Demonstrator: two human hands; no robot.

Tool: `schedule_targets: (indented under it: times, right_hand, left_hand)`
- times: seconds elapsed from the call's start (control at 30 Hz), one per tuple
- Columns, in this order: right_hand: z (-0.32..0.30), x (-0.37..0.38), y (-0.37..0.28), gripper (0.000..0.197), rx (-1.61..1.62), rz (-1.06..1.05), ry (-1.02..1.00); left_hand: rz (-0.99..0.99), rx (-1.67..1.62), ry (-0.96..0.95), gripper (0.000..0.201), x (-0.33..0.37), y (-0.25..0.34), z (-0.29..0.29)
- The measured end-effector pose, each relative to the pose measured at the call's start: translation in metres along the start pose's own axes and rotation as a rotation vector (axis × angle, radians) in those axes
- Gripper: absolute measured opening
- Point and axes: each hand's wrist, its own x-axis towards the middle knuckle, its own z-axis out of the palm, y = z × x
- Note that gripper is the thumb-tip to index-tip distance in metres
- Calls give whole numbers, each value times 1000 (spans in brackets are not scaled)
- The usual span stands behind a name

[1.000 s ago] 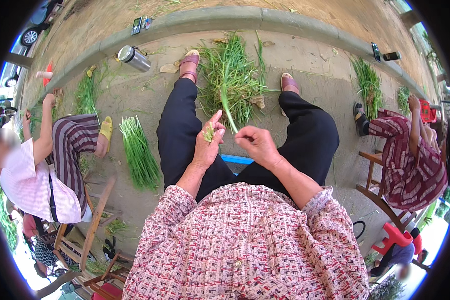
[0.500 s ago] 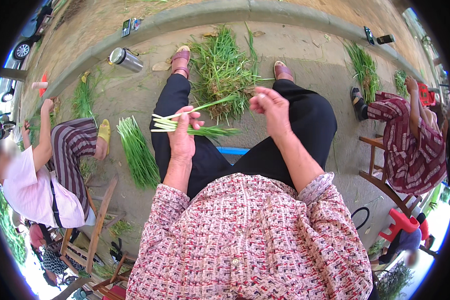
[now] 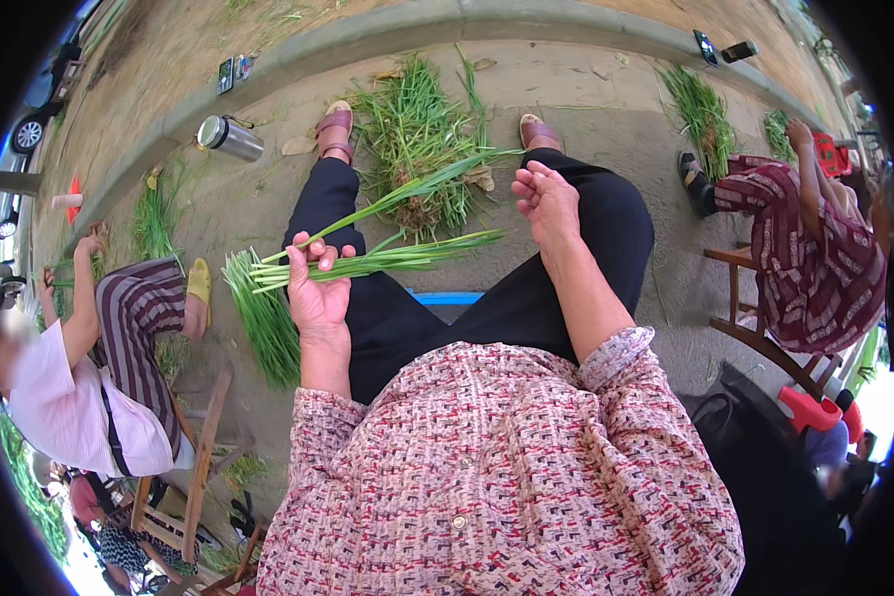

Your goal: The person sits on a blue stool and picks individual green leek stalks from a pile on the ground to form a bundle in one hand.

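Observation:
My left hand (image 3: 320, 303) is closed round a small bunch of chives (image 3: 397, 256), pale stem ends to the left and green leaves to the right. One thicker strand angles up and away from the others. My right hand (image 3: 548, 207) is raised above my right thigh, fingers loosely bent and apart, with nothing visible in it. On the ground between my feet lies a tangled heap of chives (image 3: 417, 159) with brownish debris at its near end. A neater bundle of chives (image 3: 261, 323) rests beside my left leg, partly behind my left hand.
A steel flask (image 3: 230, 138) lies near the curb (image 3: 368, 30), which holds a phone (image 3: 226, 75). Two people sit on either side by wooden chairs (image 3: 197, 467), with more greens (image 3: 703, 114) by their feet. A blue edge (image 3: 447, 299) shows between my thighs.
My left hand has moved left and nearer, and one strand now reaches farther up and right. The fingers of my right hand have loosened from a pinch. The view has shifted slightly.

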Motion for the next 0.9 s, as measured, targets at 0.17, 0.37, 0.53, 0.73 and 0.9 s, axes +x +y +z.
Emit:
schedule_targets:
  times: [0.17,0.37,0.53,0.73,0.9]
  right_hand:
    - [-1,2,2,24,-17,8,7]
    - [0,1,0,26,28,8,-11]
    - [3,-1,-6,34,109,-6,-69]
    - [1,5,-8,43,158,-7,-173]
    - [5,4,-6,57,45,-23,-7]
  left_hand:
    - [-15,-55,-1,21,0,3,0]
    - [-27,-79,-27,20,0,4,-1]
    - [-25,-73,-16,21,0,4,-2]
    - [-35,-83,-3,22,-1,5,-2]
    - [-42,-94,-8,22,-2,7,-2]
